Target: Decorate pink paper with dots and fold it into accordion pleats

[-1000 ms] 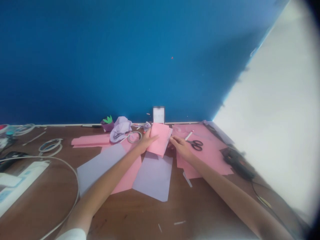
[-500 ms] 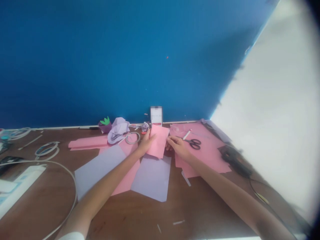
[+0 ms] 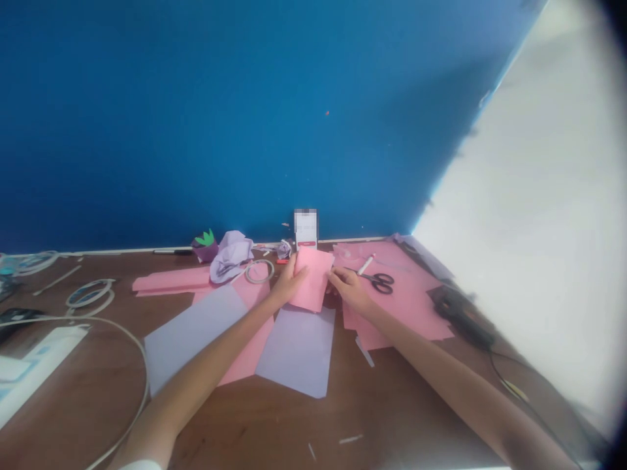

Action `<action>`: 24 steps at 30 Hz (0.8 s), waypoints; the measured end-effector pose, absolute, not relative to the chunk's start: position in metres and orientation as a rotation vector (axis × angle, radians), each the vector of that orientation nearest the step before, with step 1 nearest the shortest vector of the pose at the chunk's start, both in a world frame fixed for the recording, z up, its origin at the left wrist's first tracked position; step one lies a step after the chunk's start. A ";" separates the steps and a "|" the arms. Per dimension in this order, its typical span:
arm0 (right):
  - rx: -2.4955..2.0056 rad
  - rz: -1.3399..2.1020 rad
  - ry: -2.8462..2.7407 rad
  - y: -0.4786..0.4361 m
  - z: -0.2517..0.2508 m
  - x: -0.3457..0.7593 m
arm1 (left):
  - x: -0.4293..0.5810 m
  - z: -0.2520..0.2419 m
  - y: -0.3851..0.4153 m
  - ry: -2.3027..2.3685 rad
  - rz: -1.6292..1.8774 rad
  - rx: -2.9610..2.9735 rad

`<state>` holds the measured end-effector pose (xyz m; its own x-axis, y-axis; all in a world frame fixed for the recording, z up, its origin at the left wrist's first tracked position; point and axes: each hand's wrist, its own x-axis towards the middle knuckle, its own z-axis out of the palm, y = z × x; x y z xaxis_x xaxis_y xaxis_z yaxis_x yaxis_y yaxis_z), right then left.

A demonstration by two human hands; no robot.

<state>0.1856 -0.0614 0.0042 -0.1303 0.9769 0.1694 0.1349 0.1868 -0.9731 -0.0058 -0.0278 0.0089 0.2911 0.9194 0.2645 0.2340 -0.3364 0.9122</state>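
We see the left hand pinching the pink paper piece at its left edge, with the thumb laid on the near face. The right hand has its fingers gathered at the right edge of this piece; if they really grip it, we cannot tell. So the piece stands between the two hands, raised and a little tilted, in front of the smartphone.

We judge it very light, and rather stiff for a paper, but a hard squeeze would probably crease it. It should not be slippery for dry fingers; a strong pull could tear it. We would hold it softly by its two side edges, with the thumb flat, and leave the middle without pressure.

Just below the left hand, a lavender paper sheet lies on the counter. Just beyond the right hand are the scissors.
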 end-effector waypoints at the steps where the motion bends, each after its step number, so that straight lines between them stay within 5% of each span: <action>1: -1.140 1.066 -1.484 -0.062 0.006 0.187 | -0.006 0.009 -0.028 1.047 1.113 1.834; 5: -1.283 1.003 -1.519 -0.062 0.017 0.198 | -0.010 0.025 -0.033 1.143 1.228 2.262; 11: -1.183 0.990 -1.957 -0.062 0.036 0.212 | -0.006 0.063 -0.048 0.837 0.721 2.838; 17: -1.079 0.980 -2.282 -0.064 0.055 0.220 | -0.010 0.063 -0.043 0.840 0.567 2.676; 24: -1.046 0.911 -2.044 -0.052 0.057 0.233 | -0.025 0.066 -0.022 1.035 0.812 2.362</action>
